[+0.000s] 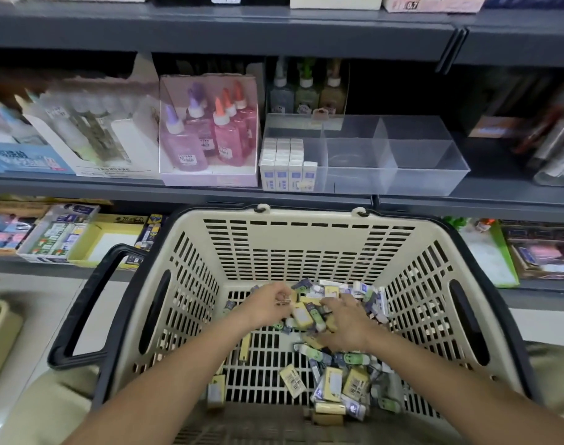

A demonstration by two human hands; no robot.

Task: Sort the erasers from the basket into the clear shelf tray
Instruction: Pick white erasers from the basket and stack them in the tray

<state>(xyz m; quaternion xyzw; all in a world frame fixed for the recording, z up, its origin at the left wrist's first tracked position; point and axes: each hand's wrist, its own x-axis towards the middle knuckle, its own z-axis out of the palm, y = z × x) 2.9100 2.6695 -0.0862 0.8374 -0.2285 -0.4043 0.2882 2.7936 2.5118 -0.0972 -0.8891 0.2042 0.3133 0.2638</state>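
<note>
Both my hands were down in the basket (306, 239), which sat on my lap just below the shelf (178, 187), and I was at the picking step: gathering erasers (338, 380) of 1 kind out of the mixed heap on the basket floor. My left hand (271, 300) had its fingers curled round a small eraser with a barcode label, pinched at the far edge of the heap. My right hand (348, 322) lay palm down on the yellow and green ones beside it, touching them, but the blur kept me from telling whether it had closed on any or only rested there. Most of the erasers were in the basket, spread from the middle toward the near right corner, with a few strays on the left. The tray (418, 168) stood on the shelf above the basket's far rim, beside the glue bottles (210, 133). It had 3 compartments; the left one held neat rows of white erasers (284, 165), and I could see nothing in the other 2. I judged the sorting well short of half done. The next move called for lifting a matched handful over the far rim and setting it upright in a compartment of its own without mixing kinds.
</note>
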